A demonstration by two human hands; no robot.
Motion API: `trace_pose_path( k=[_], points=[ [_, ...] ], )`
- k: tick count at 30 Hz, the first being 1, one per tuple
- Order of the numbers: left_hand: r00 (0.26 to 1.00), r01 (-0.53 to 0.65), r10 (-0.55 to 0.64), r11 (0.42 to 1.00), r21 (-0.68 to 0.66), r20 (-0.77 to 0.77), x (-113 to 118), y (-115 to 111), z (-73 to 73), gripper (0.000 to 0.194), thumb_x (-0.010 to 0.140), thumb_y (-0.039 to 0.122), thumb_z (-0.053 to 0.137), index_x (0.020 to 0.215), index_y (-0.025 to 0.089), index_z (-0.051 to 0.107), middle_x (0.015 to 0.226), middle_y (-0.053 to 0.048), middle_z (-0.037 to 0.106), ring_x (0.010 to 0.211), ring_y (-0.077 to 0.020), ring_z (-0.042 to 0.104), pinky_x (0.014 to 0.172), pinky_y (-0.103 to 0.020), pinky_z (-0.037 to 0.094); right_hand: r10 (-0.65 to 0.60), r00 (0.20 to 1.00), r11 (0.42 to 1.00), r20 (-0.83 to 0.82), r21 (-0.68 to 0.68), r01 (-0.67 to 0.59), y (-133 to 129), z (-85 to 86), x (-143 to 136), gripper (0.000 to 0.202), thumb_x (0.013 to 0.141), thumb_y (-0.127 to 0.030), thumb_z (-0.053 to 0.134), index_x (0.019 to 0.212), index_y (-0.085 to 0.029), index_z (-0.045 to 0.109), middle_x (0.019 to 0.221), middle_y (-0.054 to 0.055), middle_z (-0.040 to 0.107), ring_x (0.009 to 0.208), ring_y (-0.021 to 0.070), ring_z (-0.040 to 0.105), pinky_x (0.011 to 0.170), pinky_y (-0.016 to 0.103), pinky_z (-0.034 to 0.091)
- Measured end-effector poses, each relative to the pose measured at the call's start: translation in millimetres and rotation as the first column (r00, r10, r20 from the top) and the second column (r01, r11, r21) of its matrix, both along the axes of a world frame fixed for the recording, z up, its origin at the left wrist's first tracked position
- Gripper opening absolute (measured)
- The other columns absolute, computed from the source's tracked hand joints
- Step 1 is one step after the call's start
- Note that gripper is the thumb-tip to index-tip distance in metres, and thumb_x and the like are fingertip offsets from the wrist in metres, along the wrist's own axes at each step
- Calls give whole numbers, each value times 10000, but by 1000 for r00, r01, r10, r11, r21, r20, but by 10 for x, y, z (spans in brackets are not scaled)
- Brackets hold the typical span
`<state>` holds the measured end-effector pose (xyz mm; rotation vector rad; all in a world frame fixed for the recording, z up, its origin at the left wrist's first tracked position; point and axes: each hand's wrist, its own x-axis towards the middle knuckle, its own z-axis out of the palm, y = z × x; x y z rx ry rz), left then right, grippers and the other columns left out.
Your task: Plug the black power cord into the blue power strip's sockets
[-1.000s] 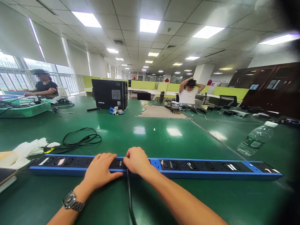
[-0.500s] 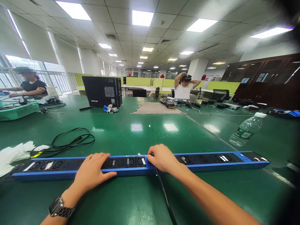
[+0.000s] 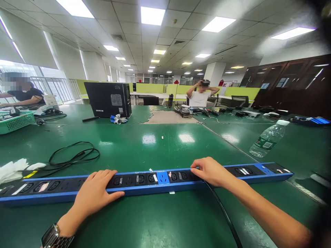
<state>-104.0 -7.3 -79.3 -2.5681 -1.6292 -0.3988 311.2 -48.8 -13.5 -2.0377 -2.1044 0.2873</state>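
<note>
Cable (image 3: 224, 210), black in colour, runs from the lower edge of the view up to the right hand (image 3: 210, 171), whose fingers are closed around its end; the end itself is hidden. Left hand (image 3: 94, 190) grips the power strip (image 3: 162, 177) across its width, thumb at the near side, fingers at the far edge. This blue strip lies on the green table (image 3: 144, 220), long axis going left to right, right end a little higher in the view, sockets facing up. Beyond are coiled cord (image 3: 82, 153), bottle (image 3: 267, 142), then computer case (image 3: 103, 100).
</note>
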Motion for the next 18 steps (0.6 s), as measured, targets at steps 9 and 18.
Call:
trace_pose_path(
  k=[9, 18],
  points=[
    [1000, 3, -3, 1000, 8, 4, 7, 0, -21, 734, 738, 765, 522, 1230, 229, 621, 1206, -100, 671, 1107, -309, 595, 1000, -459, 399, 136, 931, 991, -339, 58, -124, 121, 174, -1320, 249, 799, -275, 536, 855, -201, 767, 844, 34, 759, 763, 164, 659, 685, 246, 460],
    [1000, -2, 2, 1000, -2, -12, 13, -5, -10, 690, 739, 718, 559, 1227, 233, 615, 1208, -91, 670, 1132, -311, 586, 1005, -451, 398, 113, 977, 985, -178, -110, -134, 412, 166, -2285, 292, 739, -255, 580, 962, -171, 749, 1031, 146, 739, 956, 284, 685, 764, 353, 522]
  ],
)
